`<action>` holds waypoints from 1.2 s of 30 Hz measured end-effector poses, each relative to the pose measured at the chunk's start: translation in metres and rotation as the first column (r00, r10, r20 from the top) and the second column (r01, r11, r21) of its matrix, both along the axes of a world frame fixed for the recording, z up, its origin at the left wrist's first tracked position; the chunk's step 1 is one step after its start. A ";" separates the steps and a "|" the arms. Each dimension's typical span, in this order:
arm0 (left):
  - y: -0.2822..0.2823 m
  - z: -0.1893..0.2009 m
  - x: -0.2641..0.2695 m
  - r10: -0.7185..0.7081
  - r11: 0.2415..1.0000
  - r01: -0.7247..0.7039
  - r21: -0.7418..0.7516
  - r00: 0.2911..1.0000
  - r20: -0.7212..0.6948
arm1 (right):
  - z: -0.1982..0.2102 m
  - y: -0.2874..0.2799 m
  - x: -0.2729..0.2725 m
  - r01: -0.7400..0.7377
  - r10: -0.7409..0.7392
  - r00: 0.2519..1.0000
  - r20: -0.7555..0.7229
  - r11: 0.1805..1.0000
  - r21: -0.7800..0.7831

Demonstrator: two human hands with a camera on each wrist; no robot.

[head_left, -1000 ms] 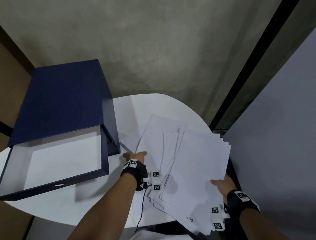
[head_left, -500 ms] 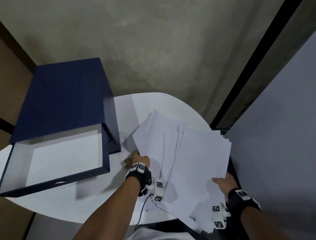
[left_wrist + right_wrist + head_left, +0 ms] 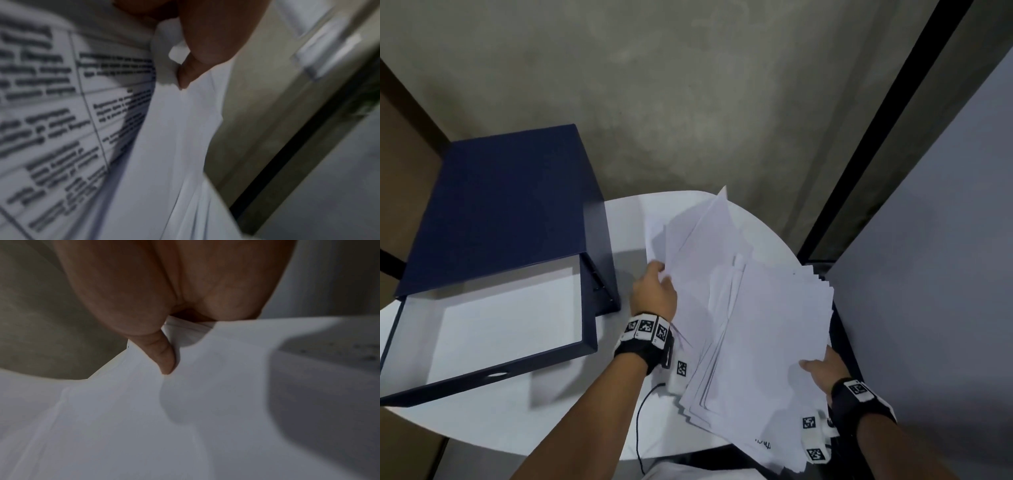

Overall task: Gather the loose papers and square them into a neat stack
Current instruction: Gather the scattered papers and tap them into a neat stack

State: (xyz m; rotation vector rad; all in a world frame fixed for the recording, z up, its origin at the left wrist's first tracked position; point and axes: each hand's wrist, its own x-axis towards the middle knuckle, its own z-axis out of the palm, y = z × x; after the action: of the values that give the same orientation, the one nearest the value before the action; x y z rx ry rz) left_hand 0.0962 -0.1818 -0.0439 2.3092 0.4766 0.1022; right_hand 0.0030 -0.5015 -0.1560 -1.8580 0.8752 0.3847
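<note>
A fanned pile of white papers (image 3: 763, 329) covers the right half of the round white table (image 3: 524, 421). My left hand (image 3: 655, 291) grips the left edge of the upper sheets and lifts them, so their far corner stands off the table. In the left wrist view my thumb (image 3: 189, 71) pinches the papers (image 3: 164, 146), whose printed undersides show. My right hand (image 3: 823, 371) holds the pile's near right edge, thumb on top. The right wrist view shows that thumb (image 3: 162, 356) pressing the papers (image 3: 185, 426).
An open dark blue box file (image 3: 493, 260) with a white inside lies on the table's left side, close to my left hand. A grey partition (image 3: 935, 274) stands right beside the papers. A thin black cable (image 3: 643, 411) hangs over the table's near edge.
My left hand has gone from lying at the papers' left edge to gripping it and raising the sheets, which now tilt up at the far end. My right hand kept its hold.
</note>
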 end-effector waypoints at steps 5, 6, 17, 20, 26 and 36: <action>0.013 0.075 0.017 0.045 0.995 -0.010 -0.097 0.928 0.370 | 0.002 0.001 0.005 -0.022 0.022 1.000 -0.002 1.000 -0.007; 0.016 0.083 0.021 0.084 0.985 -0.017 -0.174 0.918 0.386 | 0.003 0.002 0.006 -0.022 0.022 1.000 -0.007 1.000 -0.002; -0.001 -0.018 -0.012 -0.147 0.908 0.016 -0.418 0.948 -0.283 | 0.028 0.012 0.016 0.241 -0.165 0.946 -0.278 0.932 0.270; -0.001 -0.059 -0.028 -0.246 0.888 0.008 -0.459 0.852 -0.462 | 0.014 0.005 0.012 0.315 -0.294 0.949 -0.114 0.887 0.337; -0.001 -0.077 -0.026 -0.262 0.929 0.097 -0.356 0.853 -0.452 | 0.016 0.004 0.008 0.345 -0.274 0.934 -0.227 0.857 0.384; -0.009 -0.048 -0.020 -0.305 0.952 0.291 -0.090 0.905 -0.298 | -0.006 0.009 0.013 -0.066 0.062 0.997 -0.042 0.993 -0.099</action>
State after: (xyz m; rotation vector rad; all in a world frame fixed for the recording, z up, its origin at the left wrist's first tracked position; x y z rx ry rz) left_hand 0.0762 -0.1909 -0.0920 2.3343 0.2679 -0.4216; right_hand 0.0155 -0.4921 -0.1616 -1.9810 0.8771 0.4247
